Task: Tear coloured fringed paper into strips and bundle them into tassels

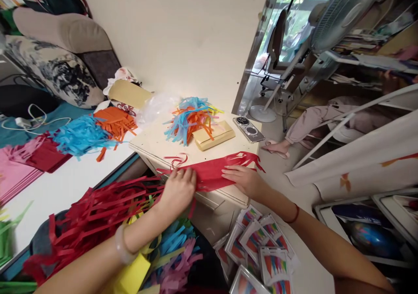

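A red sheet of fringed tissue paper (212, 172) lies across the front of the small cream table (156, 144), with cut strips at both ends. My left hand (180, 185) has its fingers curled over the left part of this sheet, gripping it. Stretched out flat, the fingers of my right hand (243, 180) rest on its right part. Behind the sheet is a folded yellow-tan paper packet (214, 136) beside a blue and orange tissue tassel bundle (187, 120). Red tissue fringe (98, 215) and yellow, blue and purple strips are heaped below my left arm.
A phone (248, 129) lies at the table's right back corner. Packaged colourful tassel sets (261, 246) are piled below my right arm. To the left, blue fringe (81, 135), orange fringe (116, 122) and pink paper (19, 172) cover a white surface. Another person's leg (307, 122) shows beyond.
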The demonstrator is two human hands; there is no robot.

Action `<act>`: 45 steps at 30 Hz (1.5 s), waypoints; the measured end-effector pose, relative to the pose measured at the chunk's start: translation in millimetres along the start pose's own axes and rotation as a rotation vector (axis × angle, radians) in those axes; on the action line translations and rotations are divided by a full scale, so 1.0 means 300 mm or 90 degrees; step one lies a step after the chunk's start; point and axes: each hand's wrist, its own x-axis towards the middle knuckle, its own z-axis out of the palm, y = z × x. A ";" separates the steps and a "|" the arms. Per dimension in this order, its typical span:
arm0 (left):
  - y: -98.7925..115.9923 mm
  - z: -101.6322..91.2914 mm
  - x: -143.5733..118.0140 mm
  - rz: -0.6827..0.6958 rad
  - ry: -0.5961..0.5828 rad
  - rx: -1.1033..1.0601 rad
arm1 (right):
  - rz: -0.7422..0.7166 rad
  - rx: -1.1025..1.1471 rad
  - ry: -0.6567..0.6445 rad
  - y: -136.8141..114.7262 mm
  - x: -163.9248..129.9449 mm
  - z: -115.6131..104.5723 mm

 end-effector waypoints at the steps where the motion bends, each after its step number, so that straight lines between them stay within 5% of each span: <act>1: -0.015 -0.033 -0.017 -0.059 -0.061 0.012 | -0.006 -0.015 0.002 0.001 -0.002 -0.003; 4: -0.016 -0.108 -0.042 -0.110 -0.151 -0.014 | -0.017 -0.051 0.004 -0.009 0.000 -0.010; 8: 0.051 -0.076 0.005 0.115 0.047 -0.124 | 0.028 -0.041 0.001 -0.031 0.008 -0.019; 10: 0.069 -0.020 0.036 0.147 0.092 -0.173 | 0.066 -0.006 -0.009 -0.030 0.006 -0.026; 13: 0.046 0.037 0.060 0.101 0.096 -0.283 | 0.125 0.099 -0.029 -0.005 0.005 -0.046; 16: -0.007 0.028 0.076 0.043 0.062 -0.443 | 0.207 0.221 -0.023 0.030 0.030 -0.070; 20: -0.061 -0.004 0.131 0.014 -0.027 -0.555 | 0.394 0.157 -0.057 0.050 0.107 -0.086; 26: -0.100 0.018 0.210 -0.077 -0.042 -0.486 | 0.478 -0.029 -0.168 0.049 0.180 -0.077; 37: -0.078 -0.017 0.249 -0.069 -0.105 -0.325 | 0.458 -0.019 -0.200 0.062 0.189 -0.081; 45: -0.068 0.010 0.267 -0.089 -0.072 -0.265 | 0.478 -0.061 -0.222 0.056 0.206 -0.070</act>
